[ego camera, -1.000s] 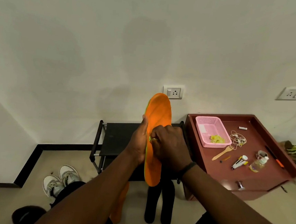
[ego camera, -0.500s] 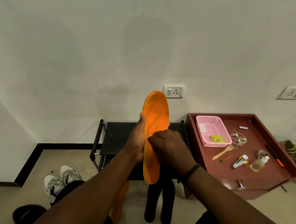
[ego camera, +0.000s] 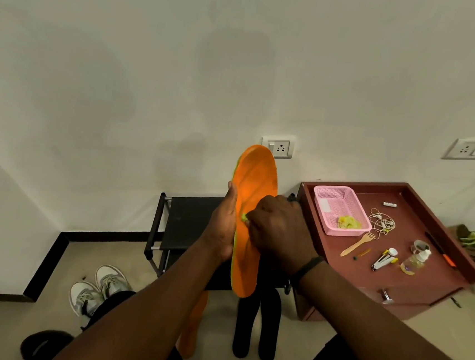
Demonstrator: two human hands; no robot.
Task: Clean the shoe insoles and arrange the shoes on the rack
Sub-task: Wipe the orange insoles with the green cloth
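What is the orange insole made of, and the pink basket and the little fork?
The insole looks like soft foam with a matte, fuzzy orange face and a green edge. The basket looks like hard plastic: thin walls full of small holes. The fork seems pale wood, dull and unpainted, though that is hard to confirm.

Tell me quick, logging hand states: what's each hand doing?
Left hand: grips the orange insole.
Right hand: pinches a yellow-green cloth against the insole.

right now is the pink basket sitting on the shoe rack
No, the pink basket sits on the red-brown cabinet, right of the black shoe rack.
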